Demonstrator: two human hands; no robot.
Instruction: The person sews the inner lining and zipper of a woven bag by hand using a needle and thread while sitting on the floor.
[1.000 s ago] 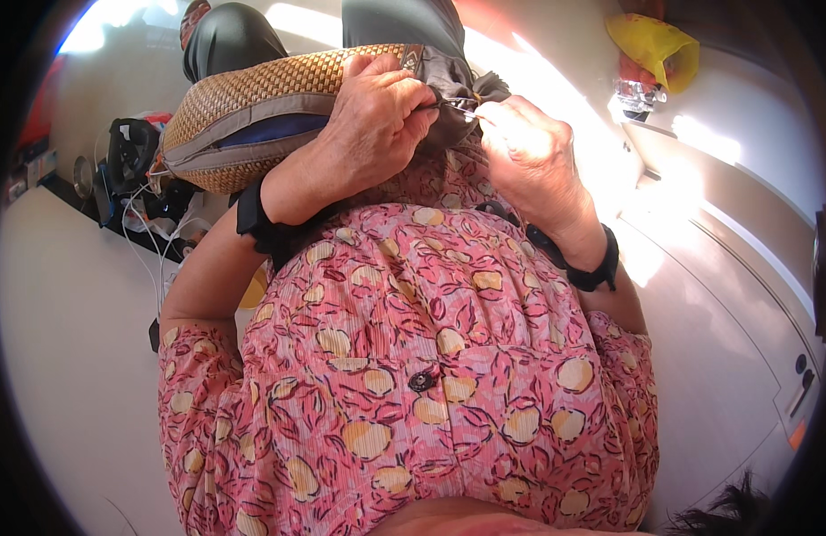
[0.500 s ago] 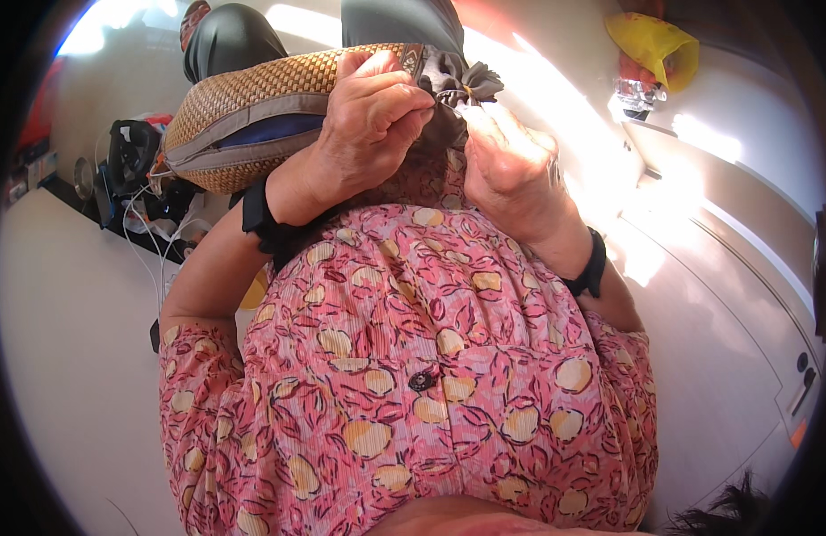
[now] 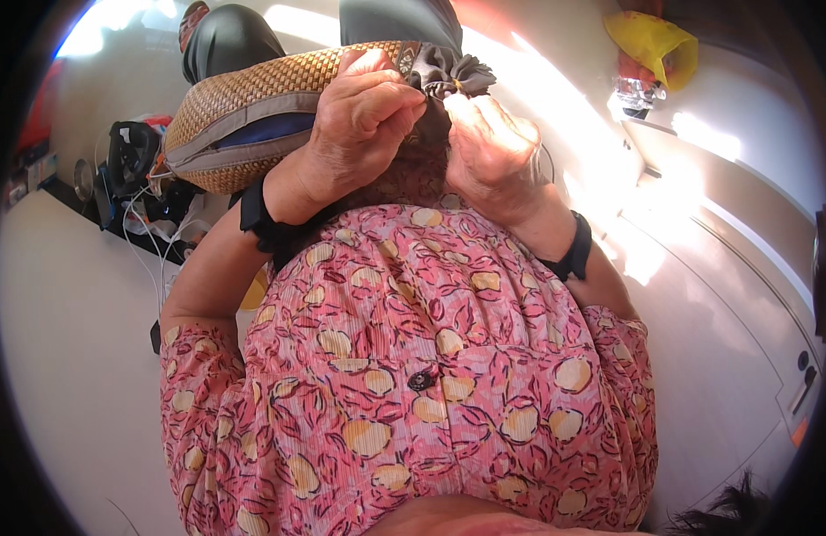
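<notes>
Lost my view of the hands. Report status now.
Left hand closed on gathered grey cloth. Right hand pinching the same bunch. Woven bag beside the left hand. Nothing blocking either hand.

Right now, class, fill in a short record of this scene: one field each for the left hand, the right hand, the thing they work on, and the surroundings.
Left hand: the left hand is curled over the woven bag, fingers pinching the gathered grey cloth.
Right hand: the right hand pinches the same bunched cloth from the other side.
Thing worked on: a flat woven straw-coloured bag with a grey band, resting on the lap.
Surroundings: a yellow bag on the sunlit floor to the right; cables to the left.
</notes>
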